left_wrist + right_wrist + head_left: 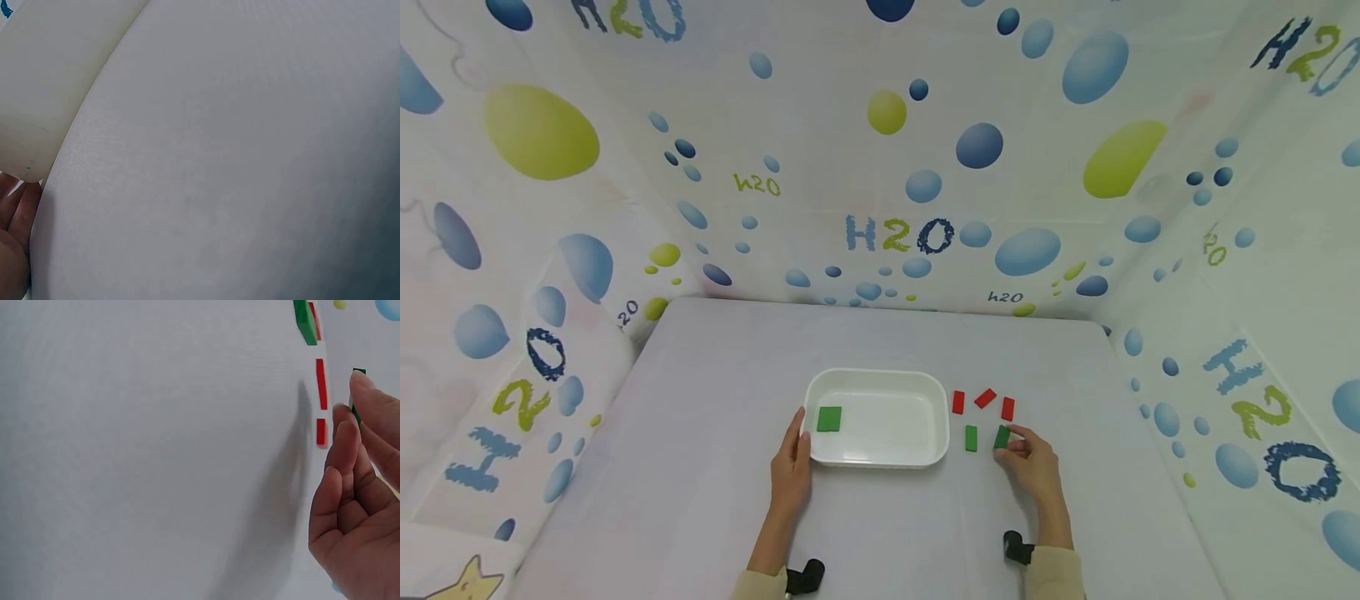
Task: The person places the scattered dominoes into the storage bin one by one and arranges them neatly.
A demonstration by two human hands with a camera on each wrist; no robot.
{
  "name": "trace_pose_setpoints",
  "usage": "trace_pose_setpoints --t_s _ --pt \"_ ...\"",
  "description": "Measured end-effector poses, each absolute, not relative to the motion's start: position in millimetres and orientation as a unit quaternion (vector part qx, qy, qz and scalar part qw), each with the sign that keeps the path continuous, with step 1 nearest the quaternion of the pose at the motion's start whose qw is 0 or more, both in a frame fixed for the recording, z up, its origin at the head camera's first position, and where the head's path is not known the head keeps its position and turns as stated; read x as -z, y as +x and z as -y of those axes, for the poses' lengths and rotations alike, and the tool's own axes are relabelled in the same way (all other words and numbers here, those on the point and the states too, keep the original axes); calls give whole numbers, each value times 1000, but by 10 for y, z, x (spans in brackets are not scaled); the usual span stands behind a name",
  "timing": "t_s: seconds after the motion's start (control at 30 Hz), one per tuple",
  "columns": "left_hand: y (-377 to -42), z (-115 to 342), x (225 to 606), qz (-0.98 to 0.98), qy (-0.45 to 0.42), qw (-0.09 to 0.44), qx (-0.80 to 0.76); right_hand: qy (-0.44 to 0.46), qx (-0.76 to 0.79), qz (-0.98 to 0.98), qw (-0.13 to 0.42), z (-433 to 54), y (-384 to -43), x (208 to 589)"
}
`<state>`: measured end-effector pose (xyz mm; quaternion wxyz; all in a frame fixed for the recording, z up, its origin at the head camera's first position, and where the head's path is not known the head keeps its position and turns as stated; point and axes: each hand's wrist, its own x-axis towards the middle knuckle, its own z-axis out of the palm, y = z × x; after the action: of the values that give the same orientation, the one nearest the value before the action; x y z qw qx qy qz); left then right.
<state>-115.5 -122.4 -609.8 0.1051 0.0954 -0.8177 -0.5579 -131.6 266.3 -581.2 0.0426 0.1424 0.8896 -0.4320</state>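
A white rectangular tray (880, 458) lies on the table with a flat green square (829, 419) inside at its left end. Whether that square is one piece or blocks laid together, I cannot tell. My left hand (792, 475) rests against the tray's left side, fingers fairly straight along the outer wall. To the tray's right, my right hand (1036, 468) pinches a small green block (1002, 437) between thumb and fingertips, also seen in the right wrist view. Another green block (972, 438) lies between the tray and this hand.
Behind the green blocks lie a red block (958, 402), a tilted red block (986, 398) and a third red block (1008, 408). The light table (880, 533) is bordered by patterned curtains (895, 167) at the back and both sides.
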Motion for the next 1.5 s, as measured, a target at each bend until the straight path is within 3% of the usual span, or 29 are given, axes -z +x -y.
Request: trace_pose_setpoints --t_s 0.83,1.5 --pt "-1163 1232 6111 819 89 111 556 125 444 -883 -83 -2470 -1445 5086" --pt "-1171 1240 6123 818 86 106 559 66 482 -870 -83 -1793 -1757 4865"
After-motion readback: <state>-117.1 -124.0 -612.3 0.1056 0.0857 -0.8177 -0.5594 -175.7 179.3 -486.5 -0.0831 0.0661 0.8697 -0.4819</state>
